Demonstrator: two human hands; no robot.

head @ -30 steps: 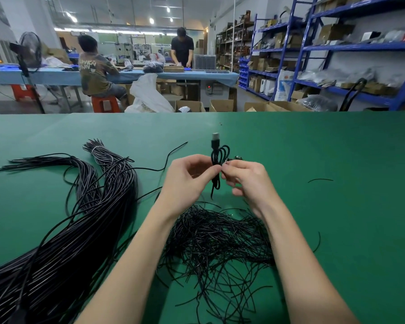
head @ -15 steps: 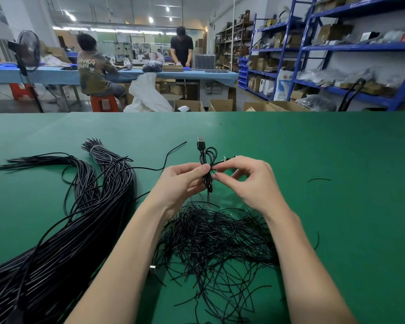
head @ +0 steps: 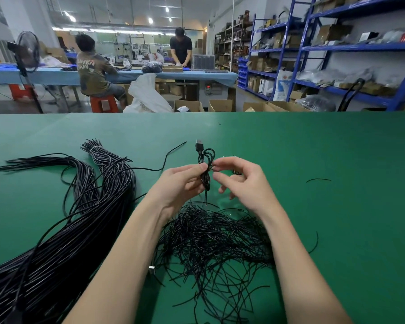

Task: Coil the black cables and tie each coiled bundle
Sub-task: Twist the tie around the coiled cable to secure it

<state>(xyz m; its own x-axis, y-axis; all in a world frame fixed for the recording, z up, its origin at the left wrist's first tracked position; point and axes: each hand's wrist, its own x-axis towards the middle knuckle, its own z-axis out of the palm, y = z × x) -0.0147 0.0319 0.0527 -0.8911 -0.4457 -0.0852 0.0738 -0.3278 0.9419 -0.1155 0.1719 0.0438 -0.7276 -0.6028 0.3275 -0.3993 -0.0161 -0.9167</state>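
A small coiled black cable (head: 205, 164) with a USB plug at its top stands upright above the green table. My left hand (head: 180, 185) grips the coil at its waist between thumb and fingers. My right hand (head: 241, 181) is just to the right, its thumb and forefinger pinching a thin tie at the coil's middle, the other fingers curled. A heap of short black ties (head: 211, 239) lies under my wrists. A large bundle of long black cables (head: 63, 230) stretches across the left of the table.
The green table (head: 337, 206) runs to a far edge. One loose tie (head: 318, 180) lies at the right, another curved one (head: 315, 244) near my right forearm. Beyond stand cardboard boxes, blue shelves, a fan and two people at another bench.
Both hands stay at the coil's waist. My right hand's fingers have shifted around the tie at the coil's middle, and the coil has turned slightly.
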